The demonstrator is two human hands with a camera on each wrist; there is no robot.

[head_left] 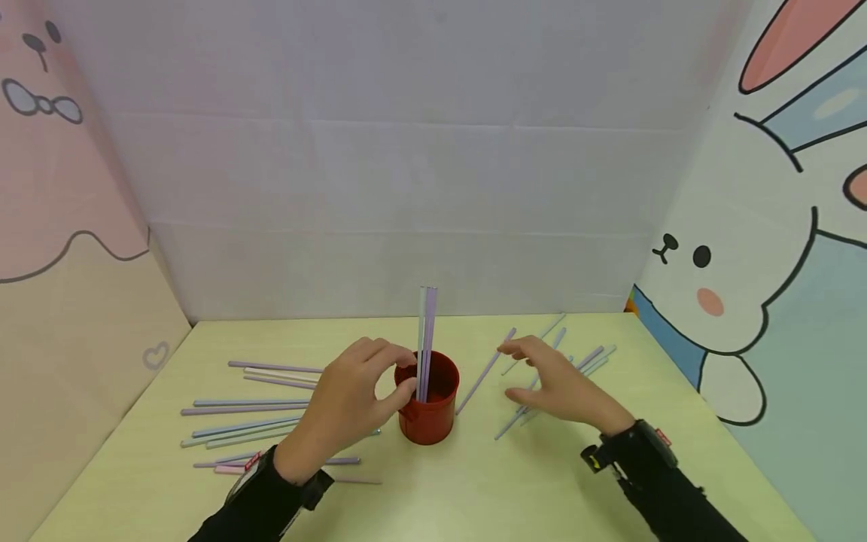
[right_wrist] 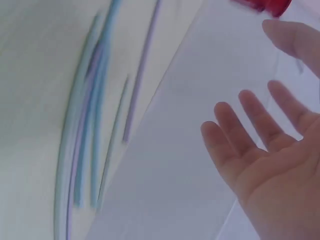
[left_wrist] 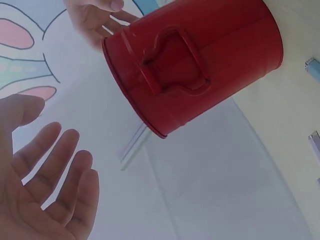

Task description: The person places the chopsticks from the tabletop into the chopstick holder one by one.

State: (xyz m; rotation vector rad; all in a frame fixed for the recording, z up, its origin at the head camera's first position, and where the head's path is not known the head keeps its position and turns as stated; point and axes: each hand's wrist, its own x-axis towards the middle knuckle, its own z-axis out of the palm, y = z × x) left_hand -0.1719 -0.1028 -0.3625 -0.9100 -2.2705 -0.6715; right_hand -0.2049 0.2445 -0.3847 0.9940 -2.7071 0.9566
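A red mug [head_left: 423,421] with a side handle [left_wrist: 200,65] stands upright on the table, with a few long pastel straws [head_left: 427,331] upright in it, lilac and pale. My left hand [head_left: 359,391] is just left of the mug's rim, thumb and fingers spread apart. In the left wrist view that hand [left_wrist: 50,185] holds nothing. My right hand [head_left: 555,380] hovers above the loose straws [head_left: 528,406] on the right, its fingers apart and loosely bent. Nothing is in its palm [right_wrist: 280,170] in the right wrist view.
Several lilac, blue, green and pink straws [head_left: 244,412] lie in rough rows on the left of the pale yellow table [head_left: 474,497]. A single lilac straw [head_left: 484,373] lies slanted right of the mug. White and cartoon-printed panels [head_left: 433,173] surround the table.
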